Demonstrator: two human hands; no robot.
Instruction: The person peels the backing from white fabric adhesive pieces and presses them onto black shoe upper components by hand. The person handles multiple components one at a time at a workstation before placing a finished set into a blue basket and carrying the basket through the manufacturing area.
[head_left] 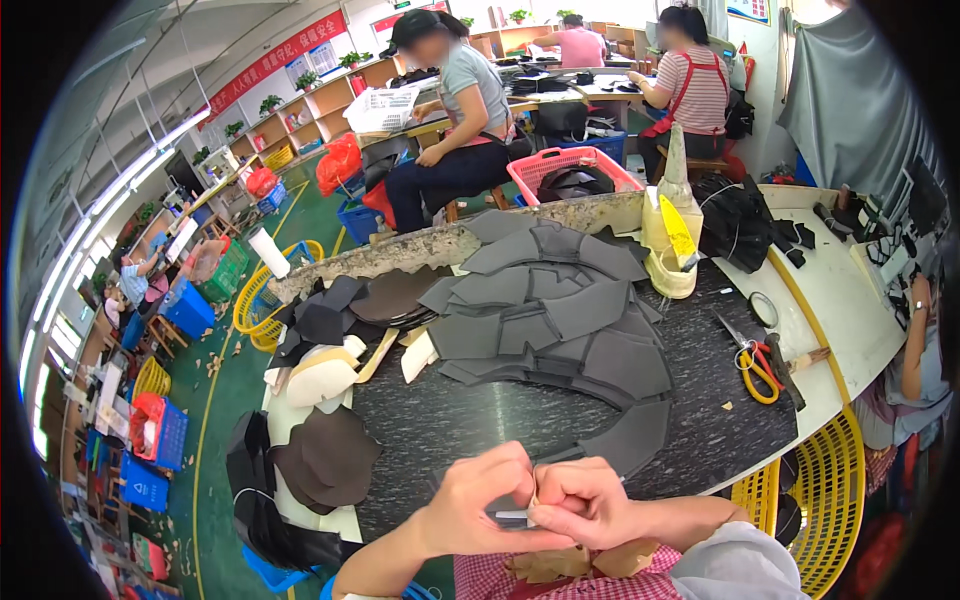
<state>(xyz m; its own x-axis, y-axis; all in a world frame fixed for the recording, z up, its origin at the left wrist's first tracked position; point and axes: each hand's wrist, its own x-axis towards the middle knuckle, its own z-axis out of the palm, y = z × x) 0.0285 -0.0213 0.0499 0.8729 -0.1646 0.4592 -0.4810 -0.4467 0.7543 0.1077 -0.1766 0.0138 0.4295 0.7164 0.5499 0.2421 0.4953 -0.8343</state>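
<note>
Close together at the near edge of the table, my left hand (478, 498) and my right hand (588, 503) are both closed, thumbs and fingertips pinching. Between them is a thin pale piece (533, 492), mostly covered by the fingers, so its kind cannot be made out. Just beyond my hands, a curved grey cut panel (628, 437) lies on the dark speckled table top (455, 420). Farther off, overlapping grey panels (560, 325) form a long stack. Below my hands, crumpled tan scraps (545, 565) rest on my pink checked apron (482, 575).
Dark brown pieces (328, 460) and cream pieces (322, 375) lie left. Orange-handled scissors (757, 370), a tape roll (763, 309) and a whitish pot (670, 275) with a yellow blade-shaped tool (678, 232) are right. A yellow basket (845, 490) stands beside the table. Co-workers sit beyond.
</note>
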